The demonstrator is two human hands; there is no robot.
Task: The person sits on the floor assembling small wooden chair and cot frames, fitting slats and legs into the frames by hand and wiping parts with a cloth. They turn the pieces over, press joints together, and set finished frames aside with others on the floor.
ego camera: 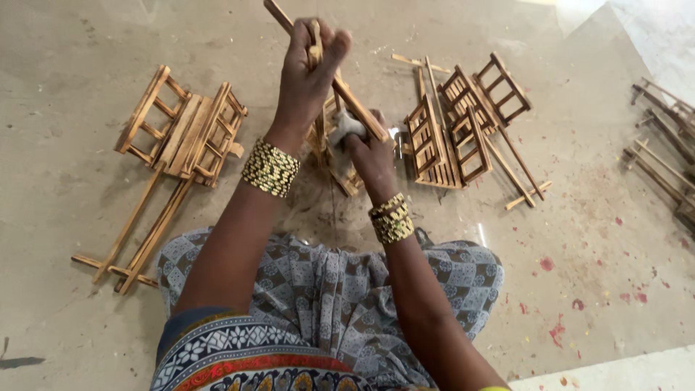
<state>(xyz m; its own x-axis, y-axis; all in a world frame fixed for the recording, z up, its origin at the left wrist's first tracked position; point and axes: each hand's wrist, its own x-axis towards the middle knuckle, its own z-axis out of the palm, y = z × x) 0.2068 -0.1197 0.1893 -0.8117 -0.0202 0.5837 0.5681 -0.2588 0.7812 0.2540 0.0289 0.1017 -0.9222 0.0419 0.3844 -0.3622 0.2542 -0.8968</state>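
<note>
Two hands work one brown wooden slatted frame: left hand fists around its long stick, right hand pinches a grey cloth. Rubbing appears underway; steady bracing seems needed next.

floor: wooden ladder frames left | frame pile right | dark sticks far right

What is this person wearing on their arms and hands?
Both forearms are bare, with no sleeves or gloves. Each wrist carries a thick stack of thin gold and dark bangles, the other set looking narrower. No rings are visible on the left hand or right hand.
</note>
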